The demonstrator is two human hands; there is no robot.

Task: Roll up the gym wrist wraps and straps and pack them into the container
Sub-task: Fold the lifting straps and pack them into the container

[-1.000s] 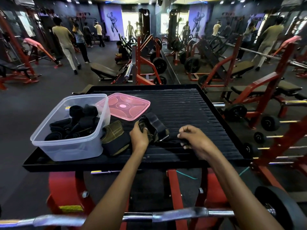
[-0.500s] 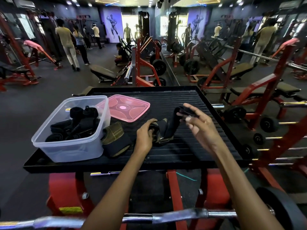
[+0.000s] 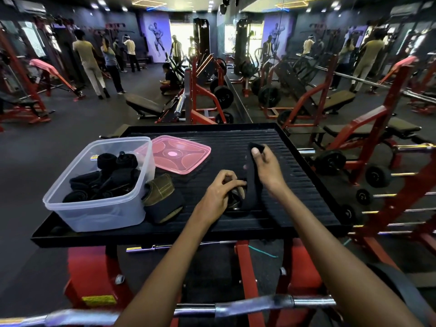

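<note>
Item in hand: one long black woven fabric strap (image 3: pixel 250 175), flat and limp, its long axis running away from the person across the black ribbed tray (image 3: pixel 295 175). Right hand (image 3: pixel 266 169) pinches the far free end between thumb and fingers; left hand (image 3: pixel 220 191) curls its fingers round the bunched near end (a metal buckle seems to sit there). Rolling would likely start from the left hand. Clear rectangular plastic container (image 3: pixel 99 208), left, holds black rolled wraps; an olive padded wrap (image 3: pixel 160 190) touches its wall; pink translucent lid (image 3: pixel 181 153) lies beyond.

Single head-worn wide-angle view: looked forward and down, close over black ribbed metal tray (image 3: pixel 295 185) at frame centre.
</note>
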